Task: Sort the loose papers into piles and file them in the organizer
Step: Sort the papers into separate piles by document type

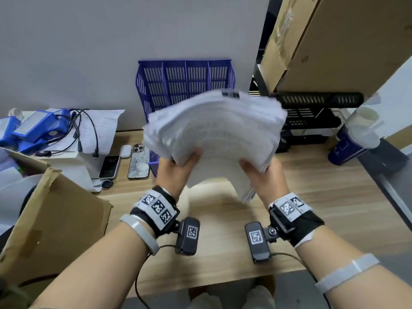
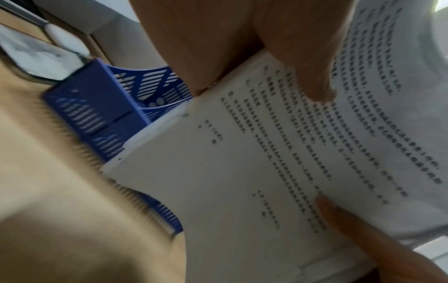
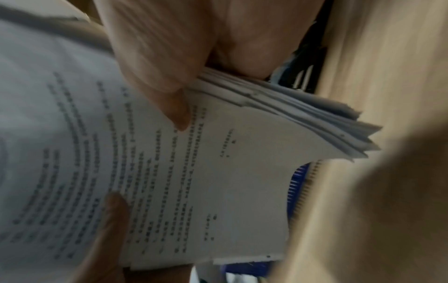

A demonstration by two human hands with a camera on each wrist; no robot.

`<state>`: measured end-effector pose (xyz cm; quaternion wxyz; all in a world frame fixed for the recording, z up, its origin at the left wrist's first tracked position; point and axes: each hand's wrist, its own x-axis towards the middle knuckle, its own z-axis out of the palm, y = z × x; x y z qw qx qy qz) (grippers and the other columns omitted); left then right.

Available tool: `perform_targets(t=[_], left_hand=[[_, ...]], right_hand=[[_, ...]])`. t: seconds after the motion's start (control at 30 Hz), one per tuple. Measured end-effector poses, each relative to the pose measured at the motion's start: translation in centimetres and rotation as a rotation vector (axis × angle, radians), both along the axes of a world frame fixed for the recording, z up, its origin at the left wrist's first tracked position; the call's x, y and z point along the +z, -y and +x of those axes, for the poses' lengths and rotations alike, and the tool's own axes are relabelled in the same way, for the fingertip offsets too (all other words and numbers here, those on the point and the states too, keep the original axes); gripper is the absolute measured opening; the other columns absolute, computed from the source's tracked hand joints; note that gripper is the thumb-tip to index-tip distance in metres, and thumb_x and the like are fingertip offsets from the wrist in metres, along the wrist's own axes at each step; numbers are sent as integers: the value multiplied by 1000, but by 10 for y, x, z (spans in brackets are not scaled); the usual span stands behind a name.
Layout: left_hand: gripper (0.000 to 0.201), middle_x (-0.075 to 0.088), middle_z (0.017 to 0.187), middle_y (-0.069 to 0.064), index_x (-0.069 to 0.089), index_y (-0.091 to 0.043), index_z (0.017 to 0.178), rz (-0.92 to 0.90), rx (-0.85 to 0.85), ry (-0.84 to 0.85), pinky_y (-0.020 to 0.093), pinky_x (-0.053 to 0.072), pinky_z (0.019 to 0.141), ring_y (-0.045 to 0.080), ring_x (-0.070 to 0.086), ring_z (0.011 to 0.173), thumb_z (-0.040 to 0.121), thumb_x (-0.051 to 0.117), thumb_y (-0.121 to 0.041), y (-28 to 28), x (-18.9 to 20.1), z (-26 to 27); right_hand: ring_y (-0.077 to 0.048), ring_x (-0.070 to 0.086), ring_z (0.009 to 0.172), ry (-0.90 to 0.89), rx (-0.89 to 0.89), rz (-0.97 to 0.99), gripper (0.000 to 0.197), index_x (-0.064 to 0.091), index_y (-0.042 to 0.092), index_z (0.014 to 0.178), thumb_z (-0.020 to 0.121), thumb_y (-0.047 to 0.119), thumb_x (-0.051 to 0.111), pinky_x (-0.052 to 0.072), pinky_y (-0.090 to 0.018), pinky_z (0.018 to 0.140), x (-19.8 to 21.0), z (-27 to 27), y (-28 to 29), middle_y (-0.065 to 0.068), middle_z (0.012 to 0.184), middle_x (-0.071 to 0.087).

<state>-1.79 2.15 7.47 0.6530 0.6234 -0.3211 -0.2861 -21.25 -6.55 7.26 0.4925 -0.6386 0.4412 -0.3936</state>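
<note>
Papers [image 1: 214,128], a thick printed stack, are hanging in the air just in front of the blue organizer [image 1: 185,79], bowing upward and blurring at the far edge. The left hand [image 1: 176,168] is pinching the stack's near left corner, its grip pressed together with thumb on top and fingers beneath. The right hand [image 1: 260,172] is pinching the near right corner in the same way. The organizer is standing on the wooden worktop [image 1: 312,197] against the wall. Left of the organizer two phones [image 1: 124,163] are lying flat.
</note>
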Motion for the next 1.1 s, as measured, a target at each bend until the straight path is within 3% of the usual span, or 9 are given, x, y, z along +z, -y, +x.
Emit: perform_targets(t=[0.07,0.17,0.27,0.33,0.47,0.53,0.7,0.97,1.1], left_hand=[[45,69,111,-8,63,-23,116,86,-83,-2,35,52,99,1,66,103,77,83,-14,-10,-25,-6],[54,65,115,-13,58,-19,123,211,-201,95,41,46,105,-16,60,100,76,81,-6,-21,-62,-10],[52,66,122,-10,58,-19,128,233,-193,79,44,46,107,-1,61,115,80,78,-15,-21,-70,-6],[54,68,123,-3,59,-18,130,195,-179,45,40,47,106,10,63,118,79,78,-12,-18,-68,-4],[42,66,109,-15,62,-29,111,230,-203,120,29,52,96,-8,64,98,81,77,-4,-18,-75,-3],[31,68,105,-10,65,-24,107,305,-212,59,26,52,89,2,65,97,82,77,-11,-17,-76,2],[28,74,112,7,70,-12,114,378,-258,-210,48,55,93,26,71,103,87,73,-16,-16,-86,7],[63,59,130,14,40,-6,139,1075,-331,176,34,49,91,33,60,116,87,71,-23,-44,-135,4],[41,65,124,8,59,-10,127,1089,-471,307,30,49,92,25,62,106,88,67,-22,-55,-140,-4]], right_hand=[[-14,69,82,-114,41,70,15,66,15,95,82,7,68,58,-31,71,-30,-5,-10,-3,87,73],[-2,68,83,-86,19,236,26,69,24,87,81,-2,67,53,-34,83,-56,-14,-25,7,87,74],[-7,68,88,-81,19,255,27,70,25,86,84,-1,64,53,-34,86,-57,-18,-24,4,91,75],[-8,67,89,-59,24,261,27,70,24,86,85,-2,63,53,-33,86,-56,-20,-23,3,92,75],[-16,65,95,-111,98,318,20,67,14,98,89,-2,62,52,-26,85,-64,-24,-23,-2,94,71],[-18,67,94,-216,57,260,12,69,8,99,87,9,68,55,-30,82,-67,-27,-12,-6,94,72],[-13,68,101,-281,139,295,31,64,18,120,91,28,67,53,-33,91,-59,-36,7,6,114,70],[-25,60,112,-889,263,541,49,49,9,127,83,24,67,48,-32,94,-128,-60,4,-5,124,60],[-19,63,104,-884,317,528,42,60,17,121,80,25,65,50,-30,89,-141,-66,-13,3,120,66]])
